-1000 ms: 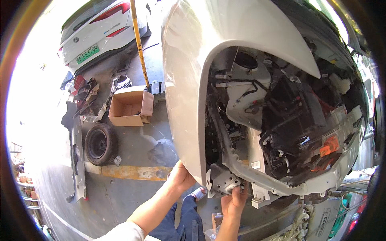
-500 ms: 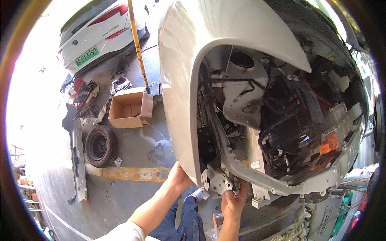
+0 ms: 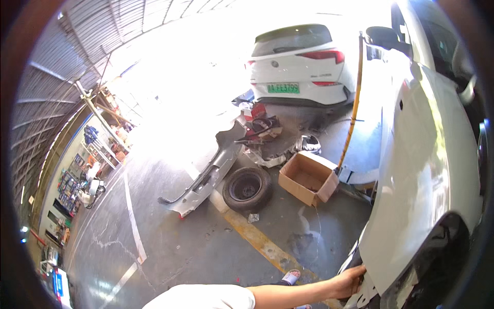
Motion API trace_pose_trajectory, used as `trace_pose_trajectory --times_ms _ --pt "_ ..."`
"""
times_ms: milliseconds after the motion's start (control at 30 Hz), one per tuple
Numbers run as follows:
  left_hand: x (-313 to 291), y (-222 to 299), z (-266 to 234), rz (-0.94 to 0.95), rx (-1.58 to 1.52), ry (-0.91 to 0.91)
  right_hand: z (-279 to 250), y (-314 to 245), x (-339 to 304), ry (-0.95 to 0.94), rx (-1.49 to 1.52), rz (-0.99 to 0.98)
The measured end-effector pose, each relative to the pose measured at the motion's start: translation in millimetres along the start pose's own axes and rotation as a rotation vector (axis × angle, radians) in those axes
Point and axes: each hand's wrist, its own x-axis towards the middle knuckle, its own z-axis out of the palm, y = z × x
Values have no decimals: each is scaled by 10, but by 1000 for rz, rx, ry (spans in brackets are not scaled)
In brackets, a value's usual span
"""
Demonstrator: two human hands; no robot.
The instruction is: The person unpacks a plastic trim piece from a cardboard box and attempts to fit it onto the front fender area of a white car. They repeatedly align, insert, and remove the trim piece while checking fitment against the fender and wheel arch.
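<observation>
Fender (image 3: 411, 195) rightward, grip (image 3: 351, 282) seemingly in contact

Left hand (image 3: 347, 283) partly lost in shadow, pale fender (image 3: 411, 195) cut off at right, white sleeve (image 3: 206, 297) cut off below

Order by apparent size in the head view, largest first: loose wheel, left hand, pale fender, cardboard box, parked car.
Pale fender
Parked car
Cardboard box and loose wheel: too alike to rank
Left hand
</observation>
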Motion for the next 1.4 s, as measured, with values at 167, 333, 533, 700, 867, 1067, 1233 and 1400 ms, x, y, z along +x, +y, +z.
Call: trace_pose_trajectory --times_ms 167,333,533,700,867,1067,1233,1400 --pt "165 -160 -574 27 -163 -155 62 -710 249 -37 508 270" --pt "-18 49 -22 -28 -156 4 -19 -940 449 -158 383 29" --pt "-129 174 108 -92 -136 -75 83 -1666 754 -69 343 -49" --pt "-253 376 34 -37 -1 70 267 -1813 619 -60 273 256" --pt "-274 455 191 -66 -134 -154 354 -1675 659 250 91 62" --pt "-177 413 -3 -197 -450 -285 436 -1690 630 388 190 252" --pt "-203 364 -61 -193 -613 -197 550 -1898 682 400 77 213" --pt "-164 470 -154 -183 -370 -116 539 -1852 661 370 123 246"
